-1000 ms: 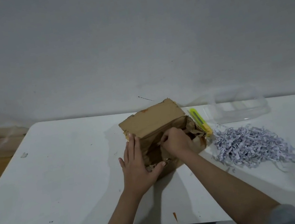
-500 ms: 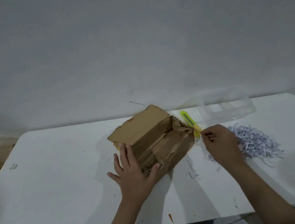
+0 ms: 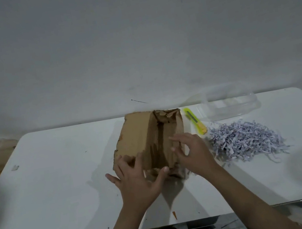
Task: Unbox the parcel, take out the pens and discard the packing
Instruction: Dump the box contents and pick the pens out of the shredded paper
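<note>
**Two hands on the brown box**

Two bare arms reach in from the near edge of the white bench. The left hand has its fingers spread and wraps them on the near left corner of the box, with the thumb on the near edge. The right hand is at the near right side of the box. Its fingers are open and a bit curled. It is blurry, so I cannot tell if it holds anything.

The box sits in the middle of the bench. It is torn and its open top shows a dark inside. No pens show.

Just right of the box lies a pile of paper shreds. Behind the pile, a yellow cutter lies beside the box. Farther back is a clear tub, close to the grey wall.
</note>
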Demonstrator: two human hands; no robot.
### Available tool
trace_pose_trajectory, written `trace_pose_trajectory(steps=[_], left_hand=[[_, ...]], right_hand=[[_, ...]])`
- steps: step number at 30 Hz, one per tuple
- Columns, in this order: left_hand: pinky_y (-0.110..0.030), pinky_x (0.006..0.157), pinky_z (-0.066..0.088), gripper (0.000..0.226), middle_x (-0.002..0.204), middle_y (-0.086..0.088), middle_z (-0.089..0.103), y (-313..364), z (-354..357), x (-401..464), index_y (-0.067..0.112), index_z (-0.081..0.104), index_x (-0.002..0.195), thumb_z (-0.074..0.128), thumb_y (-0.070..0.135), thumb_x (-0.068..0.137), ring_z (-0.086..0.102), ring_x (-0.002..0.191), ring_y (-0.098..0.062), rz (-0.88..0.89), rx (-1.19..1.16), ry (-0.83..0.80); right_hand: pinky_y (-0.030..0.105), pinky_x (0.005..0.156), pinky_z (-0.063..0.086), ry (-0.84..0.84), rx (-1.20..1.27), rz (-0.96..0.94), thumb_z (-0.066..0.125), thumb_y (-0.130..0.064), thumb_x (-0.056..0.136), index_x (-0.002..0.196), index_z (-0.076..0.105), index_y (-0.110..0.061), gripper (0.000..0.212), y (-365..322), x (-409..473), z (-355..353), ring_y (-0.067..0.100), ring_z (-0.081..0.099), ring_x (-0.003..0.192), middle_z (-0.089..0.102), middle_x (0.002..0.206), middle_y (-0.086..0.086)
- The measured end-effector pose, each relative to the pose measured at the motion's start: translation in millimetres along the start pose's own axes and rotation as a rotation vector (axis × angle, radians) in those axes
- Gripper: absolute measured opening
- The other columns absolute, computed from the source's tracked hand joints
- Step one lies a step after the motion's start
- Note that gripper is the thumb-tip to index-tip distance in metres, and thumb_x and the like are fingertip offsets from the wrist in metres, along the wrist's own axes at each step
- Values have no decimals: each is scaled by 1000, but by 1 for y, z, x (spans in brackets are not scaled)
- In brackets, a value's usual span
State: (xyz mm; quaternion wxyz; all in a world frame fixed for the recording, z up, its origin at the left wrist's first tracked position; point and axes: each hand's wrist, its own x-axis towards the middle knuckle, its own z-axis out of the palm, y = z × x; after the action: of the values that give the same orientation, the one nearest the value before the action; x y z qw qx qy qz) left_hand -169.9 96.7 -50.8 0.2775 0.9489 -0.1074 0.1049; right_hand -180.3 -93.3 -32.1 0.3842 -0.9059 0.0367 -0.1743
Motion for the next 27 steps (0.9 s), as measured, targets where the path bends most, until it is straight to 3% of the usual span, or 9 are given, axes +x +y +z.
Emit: trace_pose_trajectory(steps=[3, 6, 8, 11, 16, 20, 23, 27], left_hand=[[-67, 105, -1, 56, 130, 0, 42, 1, -4, -3, 33, 61, 108, 48, 74, 73, 31, 133, -26, 93, -33, 17], [-62, 106, -2, 48, 144, 7, 42, 3, -3, -4, 29, 61, 106, 50, 66, 79, 22, 142, -13, 206, -10, -14], [-62, 107, -1, 46, 144, 7, 44, 5, 1, -5, 26, 57, 108, 51, 62, 81, 24, 141, -10, 243, -13, -44], [-62, 107, 14, 45, 137, 6, 50, 12, 5, -7, 27, 52, 113, 52, 58, 81, 35, 136, -16, 249, -60, -74], [-59, 102, 28, 43, 133, 2, 43, 22, 6, -4, 42, 54, 121, 48, 59, 82, 36, 127, -18, 258, -27, -112], [-54, 103, 24, 41, 133, 2, 39, 15, 9, -6, 41, 58, 115, 48, 61, 80, 33, 127, -16, 247, -36, -124], [-58, 101, 27, 41, 133, 1, 39, 11, 12, -8, 40, 58, 114, 50, 60, 80, 32, 128, -17, 256, -42, -125], [-60, 101, 27, 41, 135, 1, 39, 8, 16, -11, 38, 58, 116, 49, 59, 81, 32, 130, -18, 252, -68, -121]], right_hand=[[30, 90, 44, -144, -21, 145, 78, -22, 73, 117, 65, -19, 47, 9, 0, 7, 20, 55, 107, 62, 117, 2], [17, 85, 38, -169, 77, 240, 81, -8, 67, 117, 64, -16, 54, 19, 0, 1, 11, 53, 104, 59, 116, -1], [17, 83, 40, -172, 124, 269, 75, 5, 67, 116, 64, -17, 55, 25, 0, -6, 11, 53, 103, 59, 114, -2], [11, 81, 44, -105, 246, 301, 57, 16, 72, 107, 69, -15, 49, 34, -1, -9, 15, 59, 105, 65, 112, -1], [35, 96, 49, -43, 415, 361, 52, 16, 82, 86, 71, -30, 50, 47, -1, -7, 16, 61, 114, 68, 114, -1], [30, 98, 48, -87, 513, 364, 54, 11, 87, 91, 72, -25, 41, 47, -4, -12, 8, 61, 111, 68, 116, 2], [29, 94, 52, -43, 622, 390, 63, 13, 81, 90, 74, -17, 33, 45, -7, -19, 12, 67, 103, 74, 102, 0], [25, 74, 58, 80, 567, 400, 71, 12, 73, 77, 75, -12, 25, 38, -13, -27, 14, 72, 78, 76, 75, -1]])
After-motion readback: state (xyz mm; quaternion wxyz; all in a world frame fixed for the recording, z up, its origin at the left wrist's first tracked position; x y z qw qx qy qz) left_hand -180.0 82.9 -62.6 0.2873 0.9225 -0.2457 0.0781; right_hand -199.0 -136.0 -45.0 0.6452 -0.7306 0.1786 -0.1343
